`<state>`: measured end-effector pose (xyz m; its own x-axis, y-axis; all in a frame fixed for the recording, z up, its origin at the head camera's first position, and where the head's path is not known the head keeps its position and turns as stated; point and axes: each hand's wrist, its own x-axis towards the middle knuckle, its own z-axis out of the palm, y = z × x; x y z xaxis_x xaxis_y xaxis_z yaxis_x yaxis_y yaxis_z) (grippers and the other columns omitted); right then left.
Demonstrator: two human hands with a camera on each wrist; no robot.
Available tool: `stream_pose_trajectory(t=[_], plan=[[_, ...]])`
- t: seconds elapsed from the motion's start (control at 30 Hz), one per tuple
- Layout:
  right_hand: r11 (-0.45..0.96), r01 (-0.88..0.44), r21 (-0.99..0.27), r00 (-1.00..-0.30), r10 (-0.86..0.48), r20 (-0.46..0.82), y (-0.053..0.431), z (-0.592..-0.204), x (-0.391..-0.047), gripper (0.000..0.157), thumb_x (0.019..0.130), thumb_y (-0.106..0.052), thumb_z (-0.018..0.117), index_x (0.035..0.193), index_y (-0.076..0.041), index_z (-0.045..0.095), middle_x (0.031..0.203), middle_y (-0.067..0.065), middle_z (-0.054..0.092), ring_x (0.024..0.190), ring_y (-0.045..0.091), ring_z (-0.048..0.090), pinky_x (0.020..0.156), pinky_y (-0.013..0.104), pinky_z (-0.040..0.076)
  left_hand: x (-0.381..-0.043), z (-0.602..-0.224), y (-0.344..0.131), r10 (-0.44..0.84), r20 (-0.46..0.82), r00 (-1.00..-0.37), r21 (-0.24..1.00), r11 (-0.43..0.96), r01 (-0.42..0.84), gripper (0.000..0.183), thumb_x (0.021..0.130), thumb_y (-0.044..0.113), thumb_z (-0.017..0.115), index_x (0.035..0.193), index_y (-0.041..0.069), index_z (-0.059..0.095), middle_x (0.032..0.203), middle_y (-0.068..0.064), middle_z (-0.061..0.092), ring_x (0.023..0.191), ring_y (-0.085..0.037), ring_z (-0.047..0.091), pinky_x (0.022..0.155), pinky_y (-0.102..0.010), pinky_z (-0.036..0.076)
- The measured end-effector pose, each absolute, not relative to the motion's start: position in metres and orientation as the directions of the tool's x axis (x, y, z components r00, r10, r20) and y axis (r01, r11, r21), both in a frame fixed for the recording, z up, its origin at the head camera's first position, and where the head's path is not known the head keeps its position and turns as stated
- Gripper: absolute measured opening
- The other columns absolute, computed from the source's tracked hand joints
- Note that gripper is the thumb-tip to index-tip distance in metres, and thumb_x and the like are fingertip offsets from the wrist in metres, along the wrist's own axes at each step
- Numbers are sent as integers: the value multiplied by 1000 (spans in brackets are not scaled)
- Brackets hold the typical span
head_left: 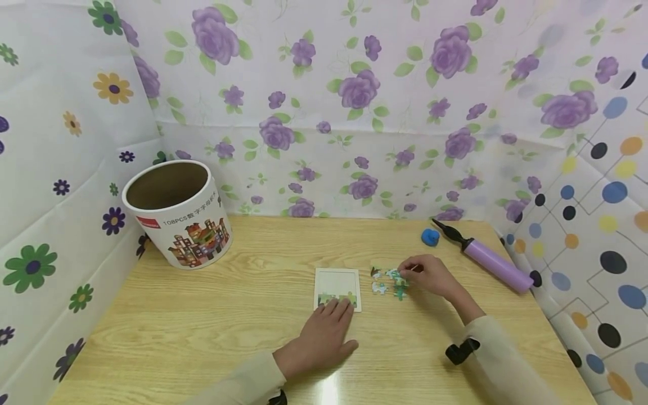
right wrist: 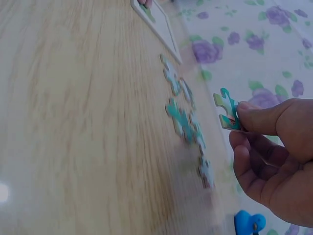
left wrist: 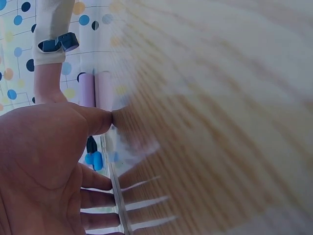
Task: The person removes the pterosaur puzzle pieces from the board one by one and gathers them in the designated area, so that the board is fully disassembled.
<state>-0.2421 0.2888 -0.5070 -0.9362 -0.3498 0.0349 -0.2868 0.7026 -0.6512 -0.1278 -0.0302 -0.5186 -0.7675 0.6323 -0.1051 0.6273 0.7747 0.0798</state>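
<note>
Between thumb and fingers my right hand pinches a green and white jigsaw piece, raised above the table in the right wrist view. Several loose jigsaw pieces lie on the table just left of and below that hand. My left hand rests with its fingers extended over the near edge of a small square puzzle tray. Along the tray's near side sit green pieces, partly hidden by those fingertips. In the left wrist view, the fingertips touch the tray's edge.
A large white tub with printed building blocks stands at the back left. Toward the back right lie a small blue toy and a purple hand pump. Patterned cloth walls border the wooden table at the back and sides.
</note>
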Motion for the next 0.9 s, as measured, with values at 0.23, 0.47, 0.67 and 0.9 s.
stream_pose_trajectory(t=[0.23, 0.47, 0.67, 0.9], plan=[[718, -283, -635, -939, -344, 29, 309, -511, -237, 10, 98, -17, 70, 102, -16, 79, 99, -2, 74, 88, 14, 66, 78, 34, 55, -128, -518, -31, 628, -110, -770, 94, 778, 621, 73, 105, 54, 45, 158, 5, 36, 164, -11, 35, 150, -30, 35, 117, -47, 35], [741, -298, -601, -936, -350, 32, 322, -519, -234, 8, 97, -16, 71, 99, -16, 79, 96, -4, 74, 86, 12, 64, 77, 32, 54, -127, -517, -31, 631, -105, -768, 86, 775, 626, 73, 105, 55, 45, 158, 5, 36, 164, -12, 35, 150, -30, 36, 117, -47, 36], [756, -268, -597, -944, -331, 4, 324, -526, -232, 8, 97, -16, 71, 98, -19, 79, 96, -5, 73, 85, 12, 63, 77, 32, 52, -127, -517, -31, 636, -102, -765, 80, 772, 631, 74, 105, 55, 45, 158, 4, 36, 163, -12, 36, 149, -30, 36, 116, -46, 37], [759, -273, -592, -944, -330, 12, 323, -534, -234, 7, 96, -21, 73, 98, -21, 79, 101, -4, 75, 88, 12, 64, 78, 34, 52, -126, -515, -30, 634, -109, -766, 76, 773, 629, 74, 105, 55, 44, 158, 5, 35, 164, -11, 36, 150, -30, 35, 117, -46, 36]])
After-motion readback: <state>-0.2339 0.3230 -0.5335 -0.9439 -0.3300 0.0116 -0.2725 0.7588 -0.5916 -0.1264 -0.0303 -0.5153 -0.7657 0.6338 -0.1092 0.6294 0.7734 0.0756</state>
